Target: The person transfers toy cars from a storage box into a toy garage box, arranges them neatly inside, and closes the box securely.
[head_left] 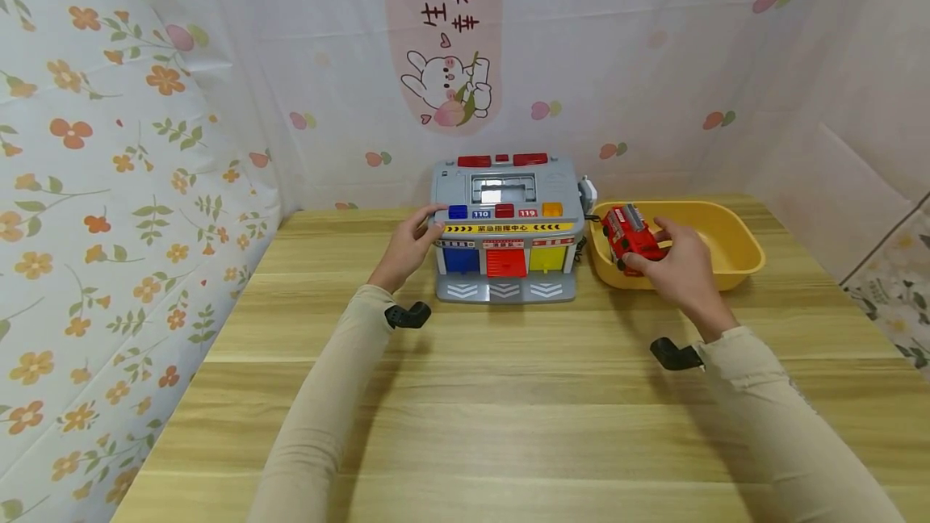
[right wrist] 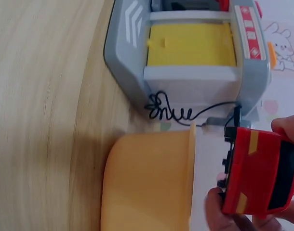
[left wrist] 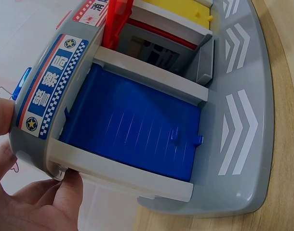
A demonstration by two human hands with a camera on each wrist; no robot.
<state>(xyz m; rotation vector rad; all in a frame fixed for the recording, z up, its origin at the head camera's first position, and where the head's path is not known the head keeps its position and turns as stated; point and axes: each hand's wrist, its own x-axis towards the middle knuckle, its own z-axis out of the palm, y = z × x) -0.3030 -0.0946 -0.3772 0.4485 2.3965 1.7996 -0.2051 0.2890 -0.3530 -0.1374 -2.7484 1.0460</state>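
Note:
A grey toy emergency station [head_left: 505,189] has a blue door [left wrist: 132,120], a red door [head_left: 506,262] and a yellow door [head_left: 547,258]. The red door is swung outward, and a dark opening shows behind it. My left hand [head_left: 408,250] grips the station's left front corner, with fingers on the roof edge and below it. On the right, my right hand [head_left: 679,265] holds a red toy fire truck [head_left: 630,234] between thumb and fingers. The truck is tilted above the left part of a yellow tub [head_left: 743,244]; its front faces the right wrist view.
A black coiled cord [right wrist: 168,111] hangs at the station's right side, next to a small white part [head_left: 588,194]. The wooden table [head_left: 508,410] backs onto a printed cloth [head_left: 654,87]; a flowered cloth [head_left: 109,184] hangs on the left.

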